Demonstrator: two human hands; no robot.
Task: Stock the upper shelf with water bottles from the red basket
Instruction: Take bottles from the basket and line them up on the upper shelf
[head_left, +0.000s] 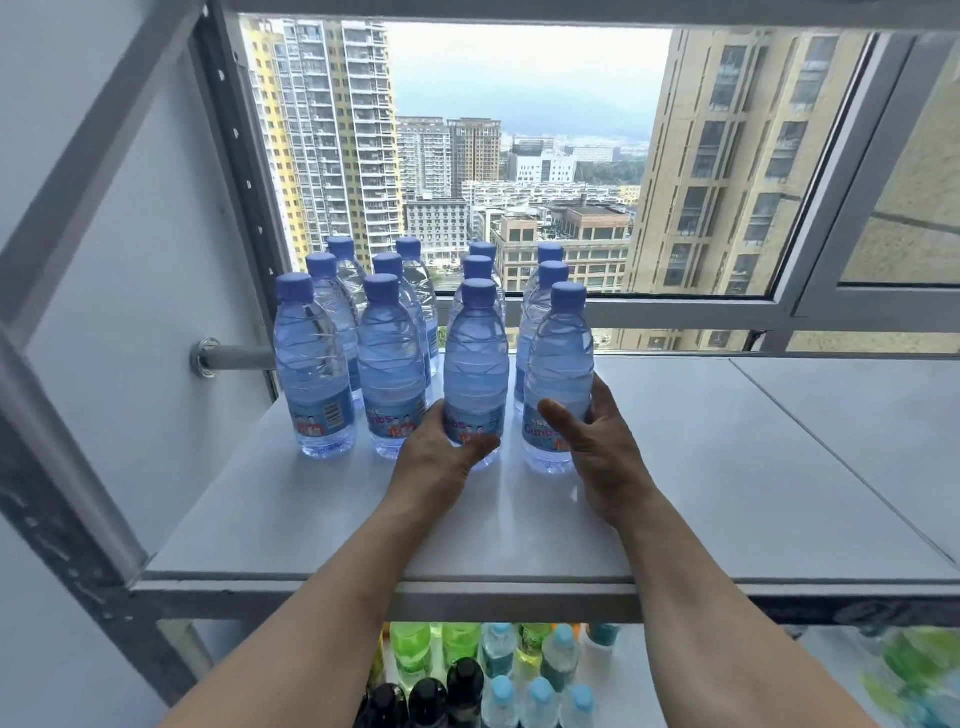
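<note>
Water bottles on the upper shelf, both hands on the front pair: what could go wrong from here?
1. The bottles stand close together in rows; a nudge from the left hand or right hand could knock neighbours over.
2. The front bottles sit well back from the shelf edge, so a fall seems unlikely.

water bottles in rows on upper shelf, drinks below

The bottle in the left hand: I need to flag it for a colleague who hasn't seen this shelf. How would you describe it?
On the white upper shelf before the window stand four columns of blue-capped water bottles. Take the third column from the left, front bottle. It alone has the left hand round its label; the right hand holds its neighbour.
</note>
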